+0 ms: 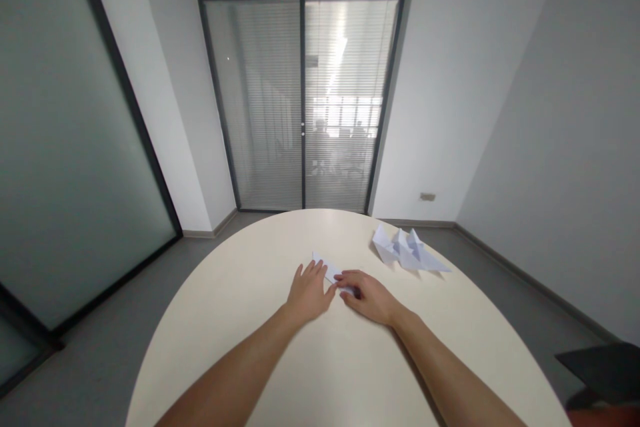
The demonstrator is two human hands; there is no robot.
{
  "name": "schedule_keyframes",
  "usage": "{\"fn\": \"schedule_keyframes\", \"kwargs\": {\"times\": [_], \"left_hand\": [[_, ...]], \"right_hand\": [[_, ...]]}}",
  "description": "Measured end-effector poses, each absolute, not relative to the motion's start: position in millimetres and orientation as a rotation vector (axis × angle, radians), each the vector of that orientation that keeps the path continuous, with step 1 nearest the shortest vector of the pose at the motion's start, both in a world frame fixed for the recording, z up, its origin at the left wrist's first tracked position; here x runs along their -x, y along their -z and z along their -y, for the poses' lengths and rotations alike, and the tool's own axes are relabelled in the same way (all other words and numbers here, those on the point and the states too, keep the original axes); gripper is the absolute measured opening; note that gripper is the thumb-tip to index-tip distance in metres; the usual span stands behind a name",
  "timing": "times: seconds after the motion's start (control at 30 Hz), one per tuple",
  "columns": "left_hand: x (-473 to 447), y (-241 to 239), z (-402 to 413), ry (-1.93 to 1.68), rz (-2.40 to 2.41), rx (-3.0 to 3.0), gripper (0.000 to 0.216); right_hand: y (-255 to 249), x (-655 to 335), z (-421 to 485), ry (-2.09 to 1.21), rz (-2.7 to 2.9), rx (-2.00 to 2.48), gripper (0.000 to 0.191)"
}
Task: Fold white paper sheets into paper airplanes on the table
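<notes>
A small folded piece of white paper (331, 271) lies on the round table, partly covered by both hands. My left hand (309, 292) rests over its left part, fingers stretched out and pressing it down, the thumb pointing toward the right hand. At the paper's right end, my right hand (369, 296) has its fingers curled, with the thumb and fingertips closed around the edge. How the paper is folded under the fingers is hidden. To the right of my hands stand several folded white paper boats (407, 253), close together in a row.
The pale round tabletop (240, 300) reaches out in front of me. A dark chair (603, 370) stands at the lower right. Beyond the table are a glass door with blinds (265, 113), white walls, and a frosted glass panel (65, 133) on the left.
</notes>
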State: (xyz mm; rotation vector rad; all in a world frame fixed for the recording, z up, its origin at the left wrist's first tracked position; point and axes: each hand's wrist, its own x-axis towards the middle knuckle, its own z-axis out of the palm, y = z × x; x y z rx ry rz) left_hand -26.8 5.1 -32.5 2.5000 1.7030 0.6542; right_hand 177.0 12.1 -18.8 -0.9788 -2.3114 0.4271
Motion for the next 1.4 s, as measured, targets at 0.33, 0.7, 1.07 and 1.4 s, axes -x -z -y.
{"fn": "schedule_keyframes", "kwargs": {"times": [0.33,0.7,1.07,1.4], "left_hand": [[28,31,-4,-0.61,-1.738,-2.48,0.063],[28,28,-9,-0.735,-1.842,-2.372,0.039],[34,27,-19,-0.779,-1.819,-2.365,0.028],[33,29,-13,-0.68,-1.794,-2.462,0.036]], "right_hand": [[13,-172,-4,-0.44,2.282,1.087,0.036],[15,-172,-5,-0.467,2.292,1.025,0.04],[16,-172,-7,-0.468,2.302,1.058,0.038],[15,-172,-8,-0.432,2.319,1.0,0.039]]}}
